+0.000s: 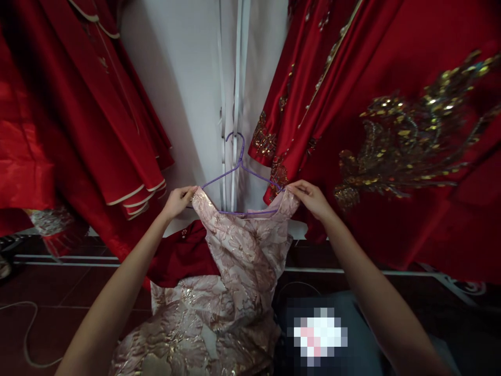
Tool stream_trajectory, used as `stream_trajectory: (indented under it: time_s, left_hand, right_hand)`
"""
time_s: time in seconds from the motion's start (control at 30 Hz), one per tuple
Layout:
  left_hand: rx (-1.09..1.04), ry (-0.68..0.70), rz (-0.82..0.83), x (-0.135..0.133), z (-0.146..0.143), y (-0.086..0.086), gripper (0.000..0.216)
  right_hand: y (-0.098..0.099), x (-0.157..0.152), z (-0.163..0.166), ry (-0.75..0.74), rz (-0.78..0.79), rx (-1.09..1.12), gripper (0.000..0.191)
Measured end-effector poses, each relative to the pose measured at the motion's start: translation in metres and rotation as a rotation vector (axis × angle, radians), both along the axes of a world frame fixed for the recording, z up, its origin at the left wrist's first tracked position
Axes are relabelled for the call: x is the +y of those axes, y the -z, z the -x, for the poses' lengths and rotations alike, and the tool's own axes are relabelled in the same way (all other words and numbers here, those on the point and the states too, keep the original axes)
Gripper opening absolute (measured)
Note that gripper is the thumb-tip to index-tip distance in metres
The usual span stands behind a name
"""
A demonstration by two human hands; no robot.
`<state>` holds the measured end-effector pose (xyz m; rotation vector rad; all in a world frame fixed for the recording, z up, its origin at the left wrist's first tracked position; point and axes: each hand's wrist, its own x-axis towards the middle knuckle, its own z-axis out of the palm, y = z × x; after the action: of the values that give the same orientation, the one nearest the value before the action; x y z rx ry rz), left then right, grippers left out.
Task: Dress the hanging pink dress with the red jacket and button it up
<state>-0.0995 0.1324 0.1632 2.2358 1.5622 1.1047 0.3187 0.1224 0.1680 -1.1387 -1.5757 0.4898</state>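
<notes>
A pale pink dress (250, 250) with a shiny floral pattern hangs on a purple hanger (241, 166) in front of me. My left hand (179, 201) pinches the dress's shoulder strap at the left end of the hanger. At the opposite strap, my right hand (309, 197) is closed on the fabric by the hanger's right end. The hanger's hook points up before white vertical poles, and I cannot tell whether it rests on anything. The skirt spreads down toward the lower left, partly over a dark red cloth (183, 256).
Red garments (97, 104) with cream trim hang on the left. On the right are red gowns (313, 68) with gold sequin work (403, 136). A white rail (376, 272) runs low across the floor. A pale cable (33, 324) lies at the lower left. One patch near my lap is pixelated.
</notes>
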Motion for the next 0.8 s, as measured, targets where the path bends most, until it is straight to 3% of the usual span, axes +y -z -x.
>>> stream_trajectory:
  time_s: [0.1,0.17,0.27,0.37,0.5,0.57,0.67,0.8]
  left_hand:
    - [0.125,-0.225,-0.03,-0.012,0.011,0.013,0.049]
    - [0.218,-0.29,0.085,-0.021,0.018,0.025,0.046]
    - [0.344,-0.143,0.284,-0.036,0.018,0.042,0.04]
    - [0.393,0.117,0.163,-0.052,-0.001,0.043,0.032]
    - [0.357,0.227,-0.158,-0.064,-0.046,0.021,0.026]
    - [0.35,0.278,-0.236,-0.064,-0.066,0.013,0.026]
    - [0.401,0.395,-0.241,-0.058,-0.087,0.017,0.025]
    - [0.408,0.455,-0.204,-0.055,-0.097,0.037,0.023]
  right_hand:
    - [0.022,-0.001,-0.013,0.265,-0.078,0.157,0.028]
    - [0.042,-0.01,-0.017,0.426,-0.115,0.209,0.026]
    - [0.074,-0.039,-0.009,0.523,-0.131,0.174,0.029]
    - [0.088,-0.074,0.016,0.516,-0.196,-0.035,0.026]
    - [0.063,-0.097,0.049,0.157,-0.329,-0.34,0.016]
    - [0.041,-0.093,0.056,0.094,-0.382,-0.366,0.016]
    - [0.016,-0.074,0.046,0.171,-0.41,-0.329,0.017]
    - [0.012,-0.047,0.005,0.322,-0.327,-0.193,0.022]
